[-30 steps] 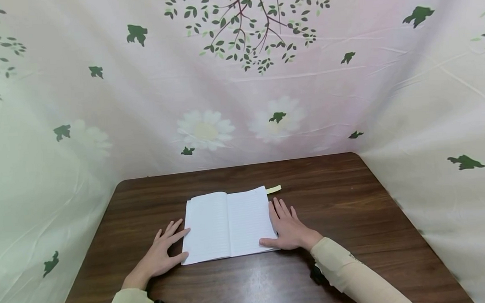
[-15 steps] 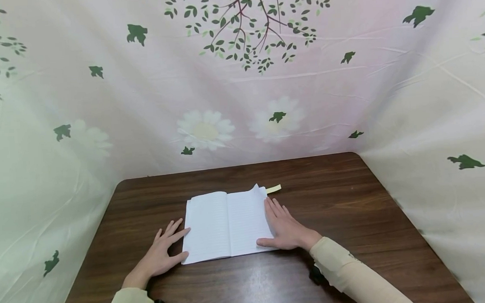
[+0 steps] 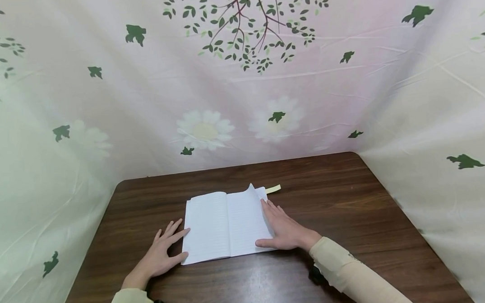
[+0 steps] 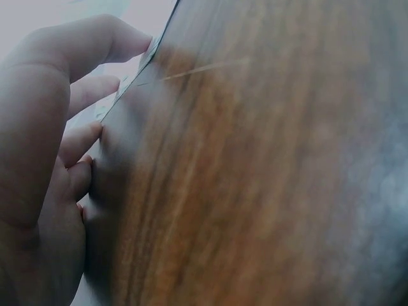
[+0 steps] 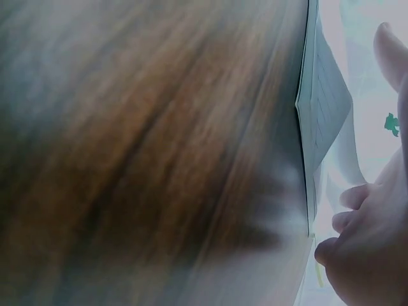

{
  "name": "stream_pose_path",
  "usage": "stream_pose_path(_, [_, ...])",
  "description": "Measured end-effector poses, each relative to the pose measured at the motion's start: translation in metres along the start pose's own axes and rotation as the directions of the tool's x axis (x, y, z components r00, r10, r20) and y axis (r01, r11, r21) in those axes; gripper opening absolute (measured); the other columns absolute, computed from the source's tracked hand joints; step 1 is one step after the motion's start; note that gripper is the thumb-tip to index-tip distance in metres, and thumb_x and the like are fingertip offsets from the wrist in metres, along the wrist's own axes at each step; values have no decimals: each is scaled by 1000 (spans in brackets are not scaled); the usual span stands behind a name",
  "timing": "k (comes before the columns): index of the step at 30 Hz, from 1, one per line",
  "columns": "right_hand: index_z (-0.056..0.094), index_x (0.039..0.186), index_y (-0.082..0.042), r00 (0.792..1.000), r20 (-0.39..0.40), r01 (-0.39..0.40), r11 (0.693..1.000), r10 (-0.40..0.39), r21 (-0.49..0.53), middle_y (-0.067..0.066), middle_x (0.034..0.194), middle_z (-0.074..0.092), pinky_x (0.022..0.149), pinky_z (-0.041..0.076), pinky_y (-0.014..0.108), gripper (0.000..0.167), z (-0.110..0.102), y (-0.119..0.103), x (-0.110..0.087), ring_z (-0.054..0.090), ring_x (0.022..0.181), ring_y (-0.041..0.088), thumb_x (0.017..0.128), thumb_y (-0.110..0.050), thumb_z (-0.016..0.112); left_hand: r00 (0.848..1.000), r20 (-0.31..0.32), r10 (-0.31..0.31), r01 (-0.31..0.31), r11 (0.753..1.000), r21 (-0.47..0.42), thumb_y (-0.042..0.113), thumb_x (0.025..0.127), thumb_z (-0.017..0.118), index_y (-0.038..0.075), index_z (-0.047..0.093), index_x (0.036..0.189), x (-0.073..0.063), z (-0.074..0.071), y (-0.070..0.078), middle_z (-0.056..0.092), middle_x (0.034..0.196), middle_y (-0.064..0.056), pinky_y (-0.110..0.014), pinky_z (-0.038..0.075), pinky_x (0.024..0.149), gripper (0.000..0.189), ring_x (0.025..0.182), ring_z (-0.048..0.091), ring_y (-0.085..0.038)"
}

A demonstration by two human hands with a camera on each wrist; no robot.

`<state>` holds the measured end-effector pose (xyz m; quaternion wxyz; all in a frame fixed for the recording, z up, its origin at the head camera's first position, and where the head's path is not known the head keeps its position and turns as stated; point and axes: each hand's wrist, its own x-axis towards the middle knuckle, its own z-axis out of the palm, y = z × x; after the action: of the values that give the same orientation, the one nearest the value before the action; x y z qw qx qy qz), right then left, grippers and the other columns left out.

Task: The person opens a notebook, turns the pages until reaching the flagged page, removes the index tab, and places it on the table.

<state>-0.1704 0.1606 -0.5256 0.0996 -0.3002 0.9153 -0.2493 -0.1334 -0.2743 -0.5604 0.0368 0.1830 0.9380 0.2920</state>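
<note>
An open notebook (image 3: 207,227) with white lined pages lies flat on a dark wooden table. My left hand (image 3: 159,257) rests at its left edge with spread fingers, thumb and forefinger touching the page border. Over the right page (image 3: 243,223) lies my right hand (image 3: 286,231), its fingers extended along the outer edge and its thumb on the lower part. The top right corner of a leaf bends upward beside the right fingertips. In the right wrist view, the notebook's edge (image 5: 308,127) shows with a raised leaf (image 5: 344,153) near the fingers.
A pale yellow strip (image 3: 273,189) sticks out from the notebook's upper right side. Printed fabric (image 3: 240,97) with leaves and daisies hangs behind the table (image 3: 329,188) and along both its sides. Dark wrist devices sit at both cuffs.
My right hand has slid slightly left across the right page. The leaf's top right corner has lifted and curled leftward, baring the page beneath. My left hand has stayed in place.
</note>
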Motion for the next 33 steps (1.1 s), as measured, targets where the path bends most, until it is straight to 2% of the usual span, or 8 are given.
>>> stream_pose_path(13, [3, 167, 1, 1000, 17, -4, 999, 3, 50, 16, 176, 3, 129, 14, 58, 122, -2, 1, -1, 7, 163, 32, 91, -63, 74, 1000, -7, 6, -6, 1000, -10, 46, 91, 78, 22, 57, 154, 1, -2, 2, 32, 170, -15, -79, 8, 117, 70, 157, 21, -49])
stream_pose_path(22, [13, 167, 2, 999, 30, -21, 999, 20, 46, 20, 175, 14, 129, 14, 60, 117, -3, 3, -4, 9, 163, 33, 90, -63, 74, 1000, -9, 4, -4, 1000, 1, 48, 92, 77, 23, 57, 153, 0, -1, 1, 33, 170, -16, -80, 9, 116, 69, 157, 21, -50])
stream_pose_path(33, [21, 166, 0, 999, 22, -36, 998, 35, 54, 17, 173, 23, 127, 13, 64, 112, -3, 9, -6, 10, 162, 37, 90, -63, 74, 1000, -2, -2, 2, 1000, 3, 48, 92, 77, 23, 57, 153, 1, 1, -2, 33, 170, -15, -80, 9, 116, 69, 157, 20, -50])
